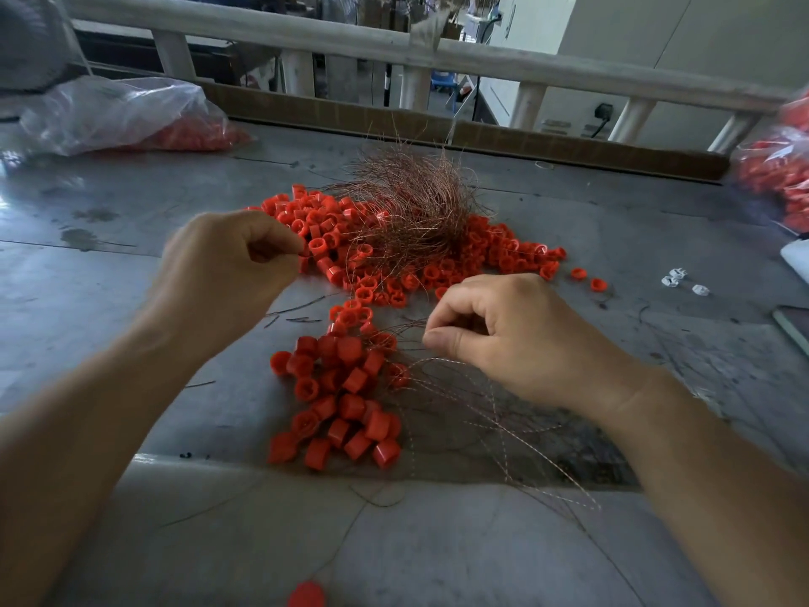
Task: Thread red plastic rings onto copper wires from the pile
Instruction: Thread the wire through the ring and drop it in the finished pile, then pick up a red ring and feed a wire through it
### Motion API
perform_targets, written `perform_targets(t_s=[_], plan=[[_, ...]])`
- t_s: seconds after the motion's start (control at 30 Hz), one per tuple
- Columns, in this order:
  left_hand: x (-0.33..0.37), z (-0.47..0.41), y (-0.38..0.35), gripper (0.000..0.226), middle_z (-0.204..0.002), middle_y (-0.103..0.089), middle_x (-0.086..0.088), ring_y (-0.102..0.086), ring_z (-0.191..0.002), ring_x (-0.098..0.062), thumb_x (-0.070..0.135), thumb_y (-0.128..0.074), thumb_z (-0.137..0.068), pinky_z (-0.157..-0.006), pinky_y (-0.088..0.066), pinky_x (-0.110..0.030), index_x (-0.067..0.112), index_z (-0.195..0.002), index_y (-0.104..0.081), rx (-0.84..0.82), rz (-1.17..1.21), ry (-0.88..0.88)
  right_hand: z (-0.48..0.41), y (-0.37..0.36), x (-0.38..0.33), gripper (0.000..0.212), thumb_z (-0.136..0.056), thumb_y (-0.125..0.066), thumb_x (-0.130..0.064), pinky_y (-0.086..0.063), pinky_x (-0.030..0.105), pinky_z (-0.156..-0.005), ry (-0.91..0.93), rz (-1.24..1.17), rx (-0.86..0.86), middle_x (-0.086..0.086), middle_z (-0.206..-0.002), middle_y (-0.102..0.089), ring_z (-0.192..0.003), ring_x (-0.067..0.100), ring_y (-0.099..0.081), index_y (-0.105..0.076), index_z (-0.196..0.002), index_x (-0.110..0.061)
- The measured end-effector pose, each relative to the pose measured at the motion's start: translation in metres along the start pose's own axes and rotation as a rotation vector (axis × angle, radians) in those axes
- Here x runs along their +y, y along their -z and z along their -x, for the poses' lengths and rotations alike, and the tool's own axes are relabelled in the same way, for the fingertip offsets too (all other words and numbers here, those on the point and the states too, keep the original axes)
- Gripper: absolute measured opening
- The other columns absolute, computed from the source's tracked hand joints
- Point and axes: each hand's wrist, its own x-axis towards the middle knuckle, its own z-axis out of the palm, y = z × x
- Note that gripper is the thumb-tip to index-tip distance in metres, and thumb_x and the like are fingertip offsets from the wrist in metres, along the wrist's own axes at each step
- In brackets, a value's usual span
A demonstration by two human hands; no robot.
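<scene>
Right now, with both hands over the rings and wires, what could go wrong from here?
The copper wire bundle lies tangled on the ring pile, so pulling one strand may drag others and scatter rings. Loose wires fan out below the right hand; a forearm sweep could snag them and pull the near ring cluster along.

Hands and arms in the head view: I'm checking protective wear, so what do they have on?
Nothing is worn. The left hand and right hand are bare, with no gloves, rings or watch showing. The left forearm and right forearm are bare too; no sleeve shows up to the frame's edge.
</scene>
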Motion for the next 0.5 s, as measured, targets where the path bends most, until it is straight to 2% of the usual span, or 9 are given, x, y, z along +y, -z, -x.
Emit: perform_targets(t_s=[0.1,0.2,0.33,0.43,0.5], plan=[[-0.009,-0.006,0.0,0.023,-0.078,-0.063,0.004,-0.058,-0.076,-0.017,0.004,-0.064,-0.079,-0.075,-0.041,-0.026,0.018,-0.097,-0.07,0.024,-0.069,0.015,-0.001,0.004,0.003,0.01,-0.082,-0.064,-0.028,-0.04,0.006,-0.065,-0.017,-0.018,0.051,-0.017,-0.07,-0.058,-0.073,-0.005,-0.054,-0.068,-0.077,-0.02],[-0.015,-0.01,-0.003,0.032,-0.092,-0.06,-0.005,-0.056,-0.083,-0.024,0.004,-0.066,-0.078,-0.076,-0.04,-0.028,0.016,-0.107,-0.067,-0.021,-0.179,-0.026,-0.002,0.007,0.006,0.01,-0.081,-0.065,-0.028,-0.042,0.009,-0.062,-0.055,-0.028,0.13,-0.015,-0.069,-0.06,-0.075,-0.002,-0.054,-0.068,-0.077,-0.02],[-0.021,-0.014,-0.011,0.041,-0.1,-0.052,-0.008,-0.051,-0.092,-0.027,0.013,-0.066,-0.08,-0.078,-0.037,-0.031,0.018,-0.12,-0.061,-0.123,-0.287,-0.044,-0.003,0.011,0.011,0.012,-0.081,-0.066,-0.029,-0.04,0.015,-0.056,-0.106,-0.015,0.257,-0.011,-0.062,-0.06,-0.065,0.006,-0.053,-0.068,-0.072,-0.021],[-0.023,-0.017,-0.015,0.04,-0.11,-0.055,-0.013,-0.052,-0.1,-0.031,0.02,-0.066,-0.081,-0.082,-0.039,-0.033,0.019,-0.121,-0.06,-0.154,-0.366,-0.029,-0.004,0.015,0.016,0.013,-0.081,-0.066,-0.028,-0.037,0.015,-0.05,-0.14,-0.019,0.326,-0.01,-0.056,-0.057,-0.056,0.005,-0.051,-0.067,-0.07,-0.021],[-0.023,-0.017,-0.016,0.033,-0.099,-0.056,-0.009,-0.052,-0.091,-0.027,0.019,-0.068,-0.08,-0.076,-0.037,-0.032,0.016,-0.112,-0.064,-0.123,-0.361,-0.056,-0.005,0.015,0.02,0.014,-0.081,-0.066,-0.028,-0.034,0.011,-0.048,-0.165,-0.014,0.356,-0.012,-0.052,-0.053,-0.05,0.002,-0.048,-0.067,-0.07,-0.021]])
